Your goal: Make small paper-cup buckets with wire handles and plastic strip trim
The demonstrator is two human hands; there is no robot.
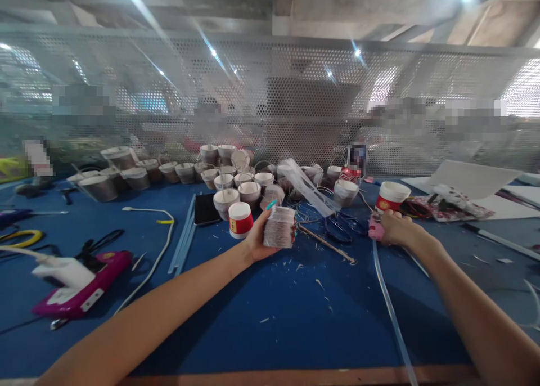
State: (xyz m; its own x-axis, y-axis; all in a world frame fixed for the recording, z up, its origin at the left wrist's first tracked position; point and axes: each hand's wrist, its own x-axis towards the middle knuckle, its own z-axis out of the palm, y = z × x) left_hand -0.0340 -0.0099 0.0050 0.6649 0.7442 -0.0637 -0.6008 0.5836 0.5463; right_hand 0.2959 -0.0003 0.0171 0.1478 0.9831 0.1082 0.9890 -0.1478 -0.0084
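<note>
My left hand [260,237] is wrapped round a small cup-shaped piece [279,227] covered in pale, fine ridges, tilted on its side above the blue table [270,318]. On the right, my right hand [392,227] is closed on a pink tool [375,227], most of which the fingers hide. A long translucent strip [390,307] runs from the pink tool to the table's front edge. A white and red cup [393,197] stands just behind my right hand. Another red and white cup [241,220], base up, sits left of the held piece.
Many small buckets [248,193] stand along the back. Blue-handled scissors [338,228] and a thin stick [327,243] lie between the hands. A magenta power strip [84,287] with plugs, a white cable [169,239] and a dark phone [206,210] are leftward. A perforated screen [312,104] rises behind.
</note>
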